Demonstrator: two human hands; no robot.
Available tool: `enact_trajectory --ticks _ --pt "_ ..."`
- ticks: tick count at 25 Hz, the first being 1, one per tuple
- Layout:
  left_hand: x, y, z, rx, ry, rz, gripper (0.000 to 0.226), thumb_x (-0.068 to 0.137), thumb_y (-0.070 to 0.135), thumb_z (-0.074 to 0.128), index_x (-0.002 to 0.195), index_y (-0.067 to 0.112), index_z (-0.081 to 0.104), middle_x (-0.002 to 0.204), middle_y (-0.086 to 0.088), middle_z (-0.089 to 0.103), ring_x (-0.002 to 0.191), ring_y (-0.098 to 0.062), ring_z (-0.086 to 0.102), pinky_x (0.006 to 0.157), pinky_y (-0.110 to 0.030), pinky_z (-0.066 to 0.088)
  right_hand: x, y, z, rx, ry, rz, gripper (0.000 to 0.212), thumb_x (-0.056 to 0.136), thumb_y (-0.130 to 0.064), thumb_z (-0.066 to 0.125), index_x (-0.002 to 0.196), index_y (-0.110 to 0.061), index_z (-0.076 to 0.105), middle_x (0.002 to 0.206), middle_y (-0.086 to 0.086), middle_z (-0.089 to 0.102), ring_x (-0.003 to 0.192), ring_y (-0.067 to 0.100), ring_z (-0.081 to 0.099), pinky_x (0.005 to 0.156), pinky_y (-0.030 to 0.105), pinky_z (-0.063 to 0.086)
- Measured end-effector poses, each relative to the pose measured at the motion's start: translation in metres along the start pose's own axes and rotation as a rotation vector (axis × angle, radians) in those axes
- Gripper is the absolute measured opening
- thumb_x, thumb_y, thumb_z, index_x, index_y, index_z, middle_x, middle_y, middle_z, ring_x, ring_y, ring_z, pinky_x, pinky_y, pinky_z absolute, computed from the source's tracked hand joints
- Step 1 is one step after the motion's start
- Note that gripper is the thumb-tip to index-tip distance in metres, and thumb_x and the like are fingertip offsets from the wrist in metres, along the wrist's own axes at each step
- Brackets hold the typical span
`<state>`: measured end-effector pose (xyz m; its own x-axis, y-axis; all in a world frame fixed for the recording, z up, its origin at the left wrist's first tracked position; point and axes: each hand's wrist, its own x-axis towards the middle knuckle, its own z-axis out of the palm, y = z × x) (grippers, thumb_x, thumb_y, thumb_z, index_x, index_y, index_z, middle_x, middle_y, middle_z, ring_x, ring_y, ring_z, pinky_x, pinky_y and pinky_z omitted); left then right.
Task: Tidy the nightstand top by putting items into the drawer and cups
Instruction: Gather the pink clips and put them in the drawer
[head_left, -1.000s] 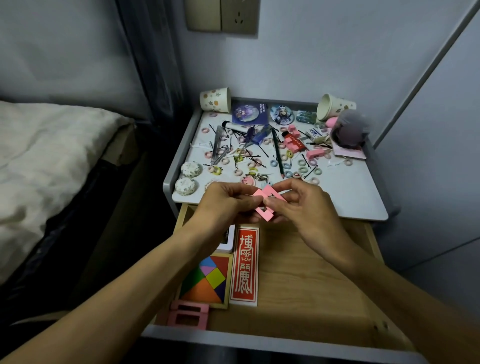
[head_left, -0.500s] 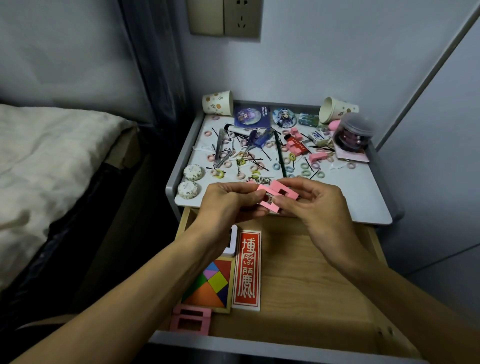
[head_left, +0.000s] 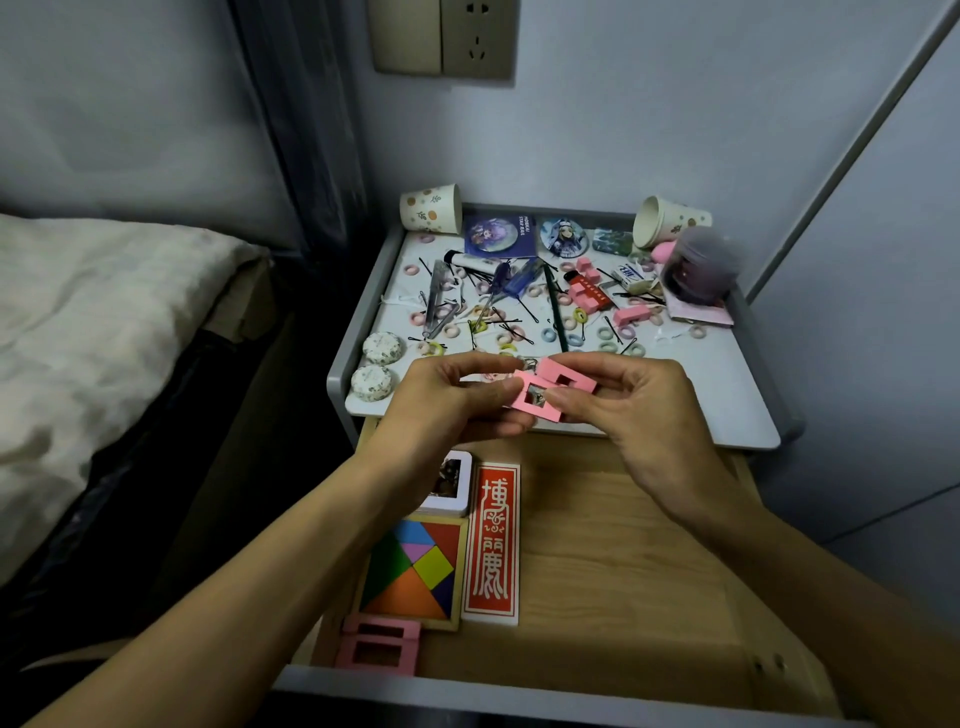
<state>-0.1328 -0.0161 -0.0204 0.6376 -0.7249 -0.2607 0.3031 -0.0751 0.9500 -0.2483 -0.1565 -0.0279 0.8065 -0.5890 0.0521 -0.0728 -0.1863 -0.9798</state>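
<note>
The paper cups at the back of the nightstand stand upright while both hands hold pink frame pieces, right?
Not quite: the head view shows the left cup and right cup lying on their sides. They are at the back of the nightstand, and the left hand and right hand hold pink frame pieces.

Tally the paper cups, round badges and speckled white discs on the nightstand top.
Paper cups: 2
Round badges: 2
Speckled white discs: 2
Total: 6
</note>
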Motion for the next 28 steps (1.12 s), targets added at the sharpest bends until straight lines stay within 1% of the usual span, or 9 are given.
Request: enact_trajectory --ticks 6,8,10,12,16,18,22,26,28 --pt "-0.001 -0.002 0.001 0.097 0.049 0.073 0.018 0.085 -0.001 0.067 0.103 0.000 0.070 0.085 -0.019 0.074 0.063 -0.020 0.070 0.062 -0.023 0.059 0.001 0.004 0.002 0.000 -0.019 -0.016 0.033 0.080 -0.010 0.074 0.111 -0.021 0.071 0.100 -0.002 0.075 0.088 0.009 0.072 0.076 0.023 0.057" --pt "0.000 -0.003 0.002 0.112 0.068 0.096 0.020 0.084 -0.001 0.068 0.104 -0.002 0.069 0.083 -0.021 0.074 0.062 -0.022 0.069 0.062 -0.025 0.059 0.000 0.003 0.003 -0.109 -0.004 -0.068 0.035 0.081 -0.014 0.073 0.115 -0.021 0.069 0.104 -0.005 0.074 0.092 0.005 0.070 0.079 0.021 0.057" --pt "0.000 -0.005 0.004 0.132 0.060 0.110 0.017 0.084 -0.001 0.068 0.100 0.002 0.070 0.080 -0.018 0.074 0.061 -0.021 0.070 0.063 -0.025 0.059 0.000 0.003 0.004 -0.237 0.010 -0.142 0.037 0.082 -0.018 0.072 0.119 -0.018 0.068 0.107 -0.006 0.072 0.096 0.002 0.068 0.082 0.018 0.056" --pt "-0.001 -0.006 0.006 0.133 0.046 0.109 0.016 0.084 0.000 0.068 0.099 0.006 0.070 0.079 -0.015 0.075 0.060 -0.019 0.070 0.064 -0.027 0.060 -0.001 0.004 0.006 -0.390 0.023 -0.251 0.039 0.083 -0.023 0.070 0.121 -0.015 0.068 0.107 -0.005 0.070 0.096 0.004 0.065 0.081 0.016 0.054" --pt "0.001 -0.009 0.005 0.101 0.047 0.092 0.023 0.084 0.000 0.068 0.108 0.000 0.067 0.082 -0.017 0.075 0.061 -0.020 0.070 0.065 -0.028 0.060 0.001 0.006 0.008 -0.617 0.057 -0.403 0.039 0.088 -0.023 0.065 0.125 -0.012 0.064 0.100 0.001 0.061 0.092 0.009 0.058 0.074 0.011 0.047" --pt "0.002 -0.009 0.005 0.109 0.054 0.087 0.022 0.084 0.000 0.068 0.106 0.000 0.068 0.082 -0.016 0.075 0.060 -0.019 0.070 0.065 -0.027 0.060 0.000 0.008 0.008 -0.637 0.062 -0.430 0.037 0.087 -0.024 0.066 0.122 -0.011 0.066 0.096 -0.001 0.060 0.088 0.008 0.057 0.072 0.012 0.047" --pt "0.001 -0.010 0.004 0.120 0.059 0.072 0.022 0.084 0.000 0.068 0.106 -0.003 0.069 0.082 -0.018 0.075 0.059 -0.018 0.069 0.062 -0.024 0.059 -0.001 0.009 0.007 -0.576 0.072 -0.426 0.024 0.084 -0.027 0.071 0.102 -0.013 0.064 0.096 -0.004 0.065 0.086 0.006 0.062 0.071 0.019 0.055" --pt "0.004 -0.010 0.000 0.069 0.090 0.032 0.026 0.083 -0.002 0.069 0.108 -0.005 0.068 0.082 -0.019 0.074 0.061 -0.021 0.069 0.063 -0.026 0.060 -0.003 0.009 0.006 -0.606 -0.014 -0.405 0.045 0.074 -0.030 0.081 0.112 -0.014 0.061 0.109 -0.003 0.065 0.096 0.006 0.062 0.081 0.019 0.055" --pt "0.004 -0.009 -0.002 0.057 0.094 0.011 0.023 0.083 -0.002 0.068 0.106 -0.004 0.068 0.083 -0.018 0.075 0.063 -0.023 0.069 0.063 -0.025 0.060 -0.003 0.009 0.005 -0.642 -0.054 -0.404 0.054 0.072 -0.027 0.084 0.118 -0.015 0.059 0.114 -0.003 0.062 0.101 0.008 0.061 0.086 0.025 0.055"
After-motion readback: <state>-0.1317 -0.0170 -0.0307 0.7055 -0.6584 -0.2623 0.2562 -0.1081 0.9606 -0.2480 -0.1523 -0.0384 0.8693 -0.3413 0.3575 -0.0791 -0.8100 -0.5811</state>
